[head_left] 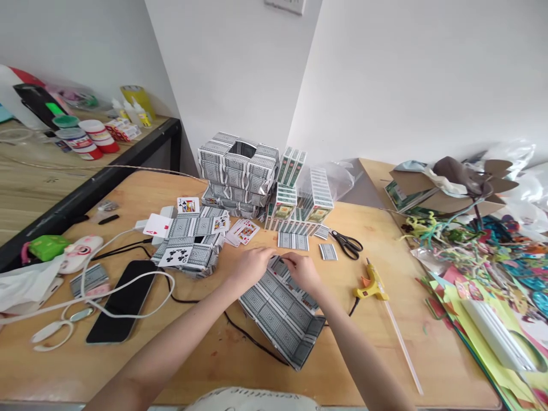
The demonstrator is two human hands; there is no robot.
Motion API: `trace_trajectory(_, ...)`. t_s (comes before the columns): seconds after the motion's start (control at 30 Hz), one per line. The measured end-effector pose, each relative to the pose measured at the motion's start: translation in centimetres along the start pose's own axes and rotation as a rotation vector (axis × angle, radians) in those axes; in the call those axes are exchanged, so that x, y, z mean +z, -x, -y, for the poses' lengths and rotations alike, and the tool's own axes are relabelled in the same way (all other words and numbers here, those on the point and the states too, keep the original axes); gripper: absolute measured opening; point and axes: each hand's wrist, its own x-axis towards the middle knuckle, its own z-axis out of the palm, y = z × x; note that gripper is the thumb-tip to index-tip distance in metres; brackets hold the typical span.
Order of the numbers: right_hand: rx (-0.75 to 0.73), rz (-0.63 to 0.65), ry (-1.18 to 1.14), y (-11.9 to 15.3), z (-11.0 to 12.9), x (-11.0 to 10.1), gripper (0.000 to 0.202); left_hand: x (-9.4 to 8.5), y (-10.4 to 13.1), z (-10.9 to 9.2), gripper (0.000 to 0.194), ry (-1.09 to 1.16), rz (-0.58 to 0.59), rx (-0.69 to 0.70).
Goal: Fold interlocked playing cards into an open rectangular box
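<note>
An open box made of grey-backed playing cards [280, 311] lies tilted on the wooden table in front of me. My left hand [256, 267] pinches its far edge near the corner. Beside it, my right hand [303, 271] has its fingers closed on the same edge, almost touching the left. Loose grey cards [293, 241] lie just beyond my hands. A larger card structure [240, 168] with a square opening on top stands at the back. Left of my hands sits a smaller card piece [194, 240] with some cards face up.
Green card packs [317, 197] are stacked at the back. Black scissors [347, 245] and a yellow glue gun [371, 284] with a clear stick lie right. A black phone [122, 302] and white cables lie left. Craft scraps [492, 245] cover the far right; a black cable runs beneath the box.
</note>
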Motion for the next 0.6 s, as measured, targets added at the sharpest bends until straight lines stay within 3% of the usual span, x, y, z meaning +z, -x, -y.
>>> trace_trajectory(0.23, 0.003, -0.093, 0.068, 0.5, -0.3, 0.7, 0.025, 0.8, -0.3, 0.1, 0.022, 0.050, -0.035, 0.019)
trace_trajectory(0.6, -0.042, -0.142, 0.118, 0.5, -1.0, 1.6, 0.026, 1.6, -0.6, 0.5, 0.025, 0.048, -0.058, 0.030)
